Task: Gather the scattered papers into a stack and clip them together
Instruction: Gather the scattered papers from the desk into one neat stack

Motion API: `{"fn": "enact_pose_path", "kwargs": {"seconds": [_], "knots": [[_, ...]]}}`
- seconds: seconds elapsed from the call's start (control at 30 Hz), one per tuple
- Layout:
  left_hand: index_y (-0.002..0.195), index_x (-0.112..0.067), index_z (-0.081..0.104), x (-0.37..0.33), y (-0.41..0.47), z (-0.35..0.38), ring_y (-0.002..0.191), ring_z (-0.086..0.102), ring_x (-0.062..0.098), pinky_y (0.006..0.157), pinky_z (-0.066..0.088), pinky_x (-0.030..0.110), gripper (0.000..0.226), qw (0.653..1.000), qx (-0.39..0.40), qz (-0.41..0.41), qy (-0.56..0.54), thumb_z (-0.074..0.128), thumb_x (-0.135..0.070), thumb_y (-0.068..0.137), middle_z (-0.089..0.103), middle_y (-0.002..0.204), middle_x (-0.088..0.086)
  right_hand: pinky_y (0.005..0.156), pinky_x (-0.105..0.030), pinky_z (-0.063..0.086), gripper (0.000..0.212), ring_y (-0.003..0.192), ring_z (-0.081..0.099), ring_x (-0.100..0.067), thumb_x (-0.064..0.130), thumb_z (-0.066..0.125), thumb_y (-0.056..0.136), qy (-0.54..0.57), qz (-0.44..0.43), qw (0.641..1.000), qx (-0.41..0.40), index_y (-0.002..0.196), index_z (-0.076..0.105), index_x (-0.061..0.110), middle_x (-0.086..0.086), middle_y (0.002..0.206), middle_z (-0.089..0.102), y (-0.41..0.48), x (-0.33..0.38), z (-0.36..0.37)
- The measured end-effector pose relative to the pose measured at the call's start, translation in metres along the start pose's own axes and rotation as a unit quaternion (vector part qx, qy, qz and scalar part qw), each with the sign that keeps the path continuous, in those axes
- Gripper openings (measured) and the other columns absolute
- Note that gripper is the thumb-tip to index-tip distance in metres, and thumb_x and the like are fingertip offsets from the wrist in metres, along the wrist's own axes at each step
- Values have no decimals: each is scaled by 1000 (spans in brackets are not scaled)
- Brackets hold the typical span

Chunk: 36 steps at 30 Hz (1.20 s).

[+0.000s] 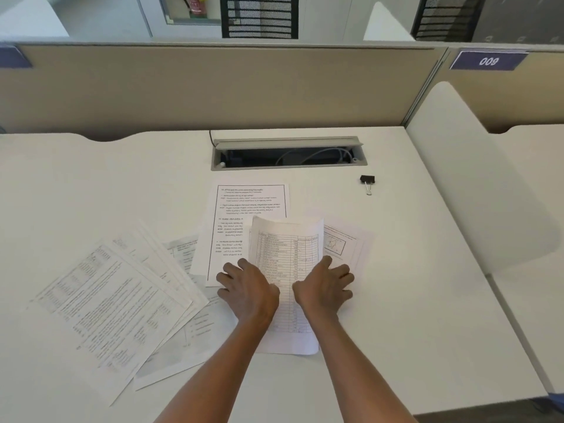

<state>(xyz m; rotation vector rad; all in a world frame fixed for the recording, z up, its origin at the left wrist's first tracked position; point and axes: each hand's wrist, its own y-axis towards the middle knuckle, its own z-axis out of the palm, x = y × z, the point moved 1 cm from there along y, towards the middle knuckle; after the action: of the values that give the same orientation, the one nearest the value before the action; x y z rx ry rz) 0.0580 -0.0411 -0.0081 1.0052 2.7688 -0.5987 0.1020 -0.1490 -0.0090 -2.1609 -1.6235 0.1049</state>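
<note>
Papers (pixel 180 261) lie scattered over our desk (pixel 427 300), not yet stacked. Nearest, on the left, a fan of sheets (pixel 116 300) overlaps at a slant. Just right of it the table sheet (pixel 287 248) lies lengthwise away from us, its far edge curling up. Our left hand (pixel 247 288) rests on its left edge and our right hand (pixel 323 285) on its right edge, both palm down with fingers spread, pressing rather than gripping. Beyond the left hand a bordered text sheet (pixel 247 206) runs under the table sheet; a diagram sheet (pixel 348 239) shows past the right hand. Farther right, well apart from the papers, the clip (pixel 367 181) lies alone. Behind come an open cable slot (pixel 287 154) and the partition (pixel 213 87).
</note>
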Motion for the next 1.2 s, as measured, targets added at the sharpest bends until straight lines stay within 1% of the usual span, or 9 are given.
{"fn": "enact_pose_path", "kwargs": {"seconds": [0.2, 0.37, 0.47, 0.6, 0.73, 0.83, 0.93, 1.0, 1.2], "knots": [[126, -7, 43, -2, -1, -2, 127, 47, 39, 97, 52, 46, 68, 1000, 11, -9, -13, 88, -26, 79, 46, 134, 19, 86, -45, 59, 80, 131, 45, -40, 21, 86, 80, 87, 18, 996, 25, 141, 35, 9, -22, 142, 37, 10, 1, -4], [135, 0, 38, -4, 5, -11, 125, 57, 40, 107, 47, 46, 76, 998, 27, -24, -59, 86, -17, 79, 48, 138, 21, 102, -52, 54, 82, 130, 53, -39, 29, 86, 80, 87, 38, 995, 26, 144, 37, 11, -19, 142, 47, 18, -3, -3], [136, 2, 41, -4, 12, -11, 121, 63, 37, 109, 42, 46, 72, 994, 20, -39, -96, 81, -16, 79, 65, 127, 17, 105, -50, 50, 76, 130, 54, -37, 27, 84, 80, 116, 52, 992, 23, 141, 41, 16, -16, 139, 57, 23, -8, 0], [126, -6, 56, -3, 18, -15, 96, 69, 30, 105, 37, 45, 50, 991, 26, -48, -123, 78, -18, 82, 76, 98, 6, 104, -50, 50, 60, 122, 63, -34, 26, 83, 75, 168, 73, 983, 20, 128, 56, 21, -5, 125, 72, 29, -16, 1], [99, -15, 62, -4, 16, -19, 94, 70, 31, 91, 56, 45, 23, 974, 55, -43, -215, 80, -18, 85, 75, 103, 4, 94, -48, 59, 39, 108, 70, -31, 33, 83, 64, 211, 90, 972, 42, 100, 74, 23, 1, 106, 79, 33, -20, 2], [100, -17, 66, 1, 16, -22, 89, 72, 30, 82, 65, 44, 20, 954, 71, -35, -291, 81, -16, 86, 77, 104, 3, 80, -42, 64, 28, 94, 73, -25, 39, 89, 69, 275, 68, 958, 50, 87, 73, 24, 5, 93, 79, 28, -24, -3], [122, -15, 71, 16, 20, -31, 94, 74, 24, 85, 63, 39, 34, 929, 107, 21, -353, 82, -9, 91, 78, 113, 0, 74, -35, 56, 36, 89, 72, -23, 59, 79, 84, 302, 58, 951, 15, 93, 73, 24, 6, 90, 76, 25, -37, -9], [130, -18, 71, 36, 25, -41, 94, 76, 18, 84, 64, 37, 42, 923, 122, 72, -356, 83, -10, 90, 78, 113, -5, 76, -35, 49, 42, 100, 69, -29, 65, 70, 90, 273, 76, 958, -39, 97, 71, 24, 1, 99, 75, 25, -51, -13], [110, -29, 79, 109, 34, -61, 89, 83, 10, 81, 67, 40, 31, 913, 140, 130, -361, 84, -6, 90, 86, 100, -11, 85, -43, 51, 42, 129, 51, -35, 33, 81, 91, 177, 6, 976, -129, 125, 65, 15, -13, 129, 61, 47, -87, -21]]}}
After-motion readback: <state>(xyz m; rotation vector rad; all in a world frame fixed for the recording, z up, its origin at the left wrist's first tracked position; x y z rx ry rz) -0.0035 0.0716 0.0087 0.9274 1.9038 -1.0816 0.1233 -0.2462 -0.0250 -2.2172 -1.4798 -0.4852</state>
